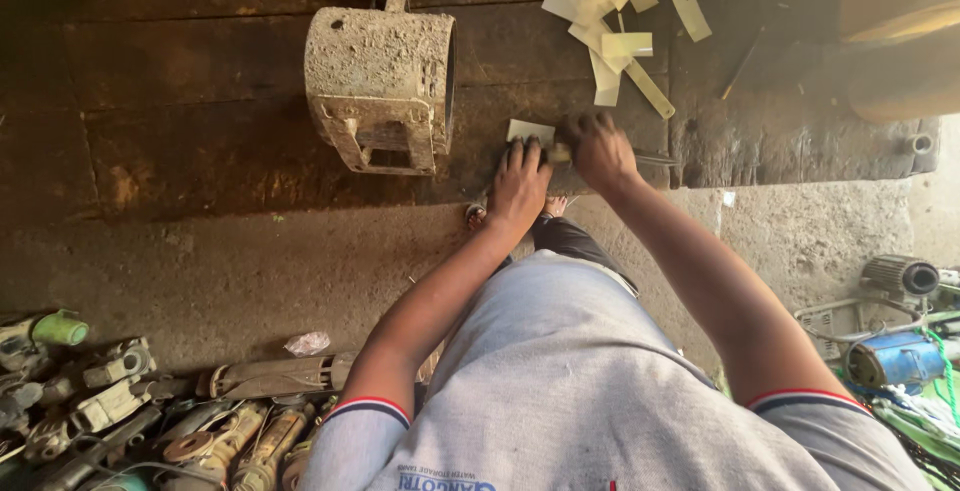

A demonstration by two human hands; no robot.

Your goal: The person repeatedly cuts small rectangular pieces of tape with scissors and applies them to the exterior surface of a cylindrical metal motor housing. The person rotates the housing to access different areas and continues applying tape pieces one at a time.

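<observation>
My left hand [519, 186] lies flat, fingers spread, pressing on a pale rectangular paper piece [528, 131] on the dark wooden bench [200, 101]. Just to its right, my right hand [598, 149] is closed around a small tool whose metal end sticks out to the right at the bench edge; the tool's kind is unclear. A grimy metal motor housing [380, 86] stands left of my hands. A pile of cut pale paper strips [610, 21] lies on the bench behind my hands.
Old motor parts and tools [150, 411] are heaped on the floor at lower left. A blue motor [895, 359] and a grey one [900, 276] sit at lower right. A concrete floor [250, 271] runs below the bench.
</observation>
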